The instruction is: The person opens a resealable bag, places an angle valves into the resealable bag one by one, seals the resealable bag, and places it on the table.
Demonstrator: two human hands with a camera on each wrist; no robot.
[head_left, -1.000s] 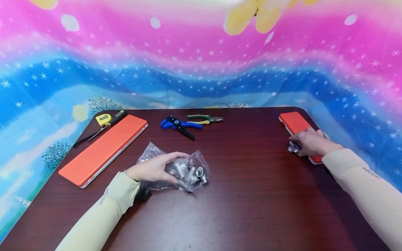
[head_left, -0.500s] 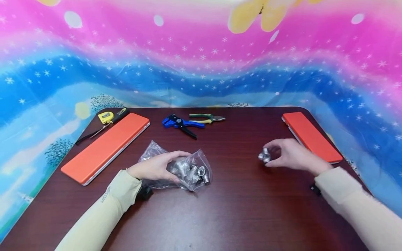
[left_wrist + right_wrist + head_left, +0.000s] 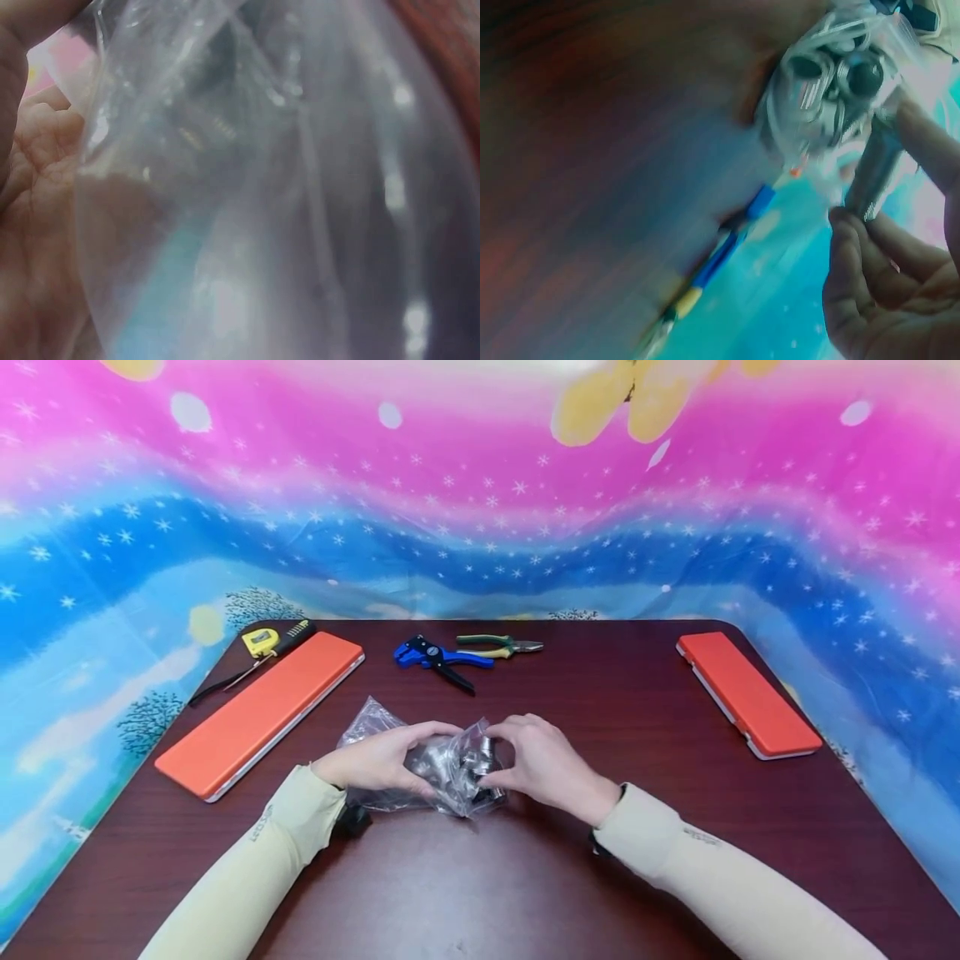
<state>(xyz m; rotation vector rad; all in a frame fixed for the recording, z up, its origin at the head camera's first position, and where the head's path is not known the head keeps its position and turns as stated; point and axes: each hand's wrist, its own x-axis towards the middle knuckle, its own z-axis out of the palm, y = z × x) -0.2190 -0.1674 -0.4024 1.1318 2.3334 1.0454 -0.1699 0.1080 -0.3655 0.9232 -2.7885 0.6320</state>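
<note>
A clear plastic bag (image 3: 369, 718) lies mid-table, with several silvery metal pipe fittings (image 3: 861, 75) showing inside its mouth. My left hand (image 3: 375, 762) grips the bag from the left, thumb in front and fingers over the top. Crinkled plastic fills most of the left wrist view, beside the palm. At the bag's right end, my right hand (image 3: 553, 770) pinches a short cylindrical metal pipe fitting (image 3: 875, 169) between thumb and fingers, right by the bag's mouth. In the head view the right fingers partly cover the fittings.
A long orange case (image 3: 262, 714) lies at the left, next to a yellow tape measure (image 3: 260, 642) and a black-handled tool (image 3: 294, 637). Behind the bag are a blue wire stripper (image 3: 435, 656) and green-yellow pliers (image 3: 501, 647). Another orange case (image 3: 746, 693) lies at the right.
My right hand has come left from the right orange case to the bag's mouth, carrying the metal fitting. The left hand stays on the bag.
</note>
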